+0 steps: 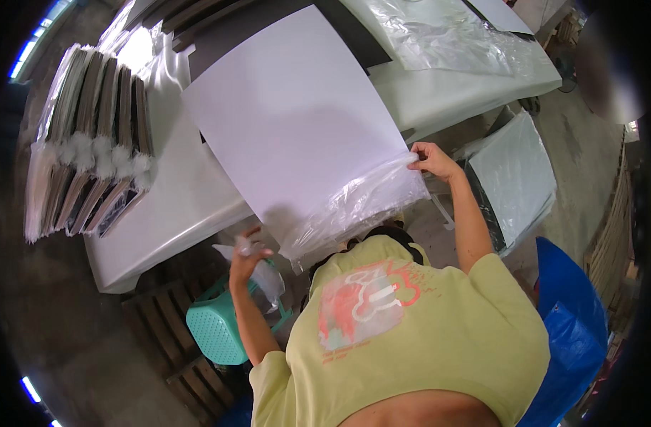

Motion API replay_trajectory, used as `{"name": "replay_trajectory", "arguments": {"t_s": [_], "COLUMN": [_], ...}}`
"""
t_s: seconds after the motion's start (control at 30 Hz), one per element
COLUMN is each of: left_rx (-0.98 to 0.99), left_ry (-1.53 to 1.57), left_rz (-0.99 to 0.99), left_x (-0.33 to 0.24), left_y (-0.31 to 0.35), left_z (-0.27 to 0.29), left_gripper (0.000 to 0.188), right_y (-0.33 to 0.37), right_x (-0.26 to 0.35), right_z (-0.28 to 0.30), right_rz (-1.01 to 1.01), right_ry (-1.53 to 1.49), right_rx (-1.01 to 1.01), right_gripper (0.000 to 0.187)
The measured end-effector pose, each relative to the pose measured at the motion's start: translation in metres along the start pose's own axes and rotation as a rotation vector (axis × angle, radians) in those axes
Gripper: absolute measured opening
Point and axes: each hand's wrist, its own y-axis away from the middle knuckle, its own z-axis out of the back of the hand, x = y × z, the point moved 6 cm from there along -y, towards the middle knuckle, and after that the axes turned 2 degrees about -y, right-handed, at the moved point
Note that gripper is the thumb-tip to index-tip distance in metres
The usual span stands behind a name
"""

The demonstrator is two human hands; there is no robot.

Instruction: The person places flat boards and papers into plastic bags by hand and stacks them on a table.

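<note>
A large white sheet [297,107] lies across the table, and its near end sits inside a clear plastic bag [368,192]. At the sheet's right near corner my right hand [433,161] pinches the bag's edge between thumb and fingers. My left hand [248,262] is off the near left corner, beyond the table edge, with its fingers apart. Something whitish and translucent shows at its fingers. A loose piece of thin plastic [270,285] hangs just behind that hand; whether the hand touches it I cannot tell.
Bundled stacks of wrapped boards [90,142] stand at the left of the white-covered table [176,206]. Crumpled clear plastic [446,35] lies at the far right. A wrapped white board pack [514,178] is right of me. Below are a green stool [215,331], a wooden pallet [161,320] and blue sheeting [571,334].
</note>
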Motion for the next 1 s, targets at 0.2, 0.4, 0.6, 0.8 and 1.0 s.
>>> {"name": "replay_trajectory", "arguments": {"t_s": [0.2,0.4,0.6,0.8,1.0], "left_rx": [0.01,0.231,0.089,-0.563,-0.776], "left_ry": [-0.573,-0.5,-0.489,-0.627,-0.661], "left_rz": [-0.159,-0.055,-0.245,-0.472,-0.308], "left_x": [0.017,0.035,0.019,0.002,-0.035], "left_y": [-0.004,0.014,0.021,-0.001,-0.054], "left_z": [-0.051,-0.031,-0.021,0.015,0.03], "left_gripper": [0.078,0.021,0.017,0.014,0.022], "right_y": [0.0,0.004,0.004,0.014,-0.023], "right_x": [-0.02,-0.023,-0.024,-0.006,0.041], "right_z": [0.004,0.01,0.01,-0.003,0.011], "right_rz": [0.26,0.261,0.219,0.093,0.096], "right_ry": [-0.265,-0.278,-0.328,-0.215,0.275], "right_rx": [-0.195,-0.217,-0.154,-0.002,0.053], "right_gripper": [0.022,0.023,0.023,0.022,0.02]}}
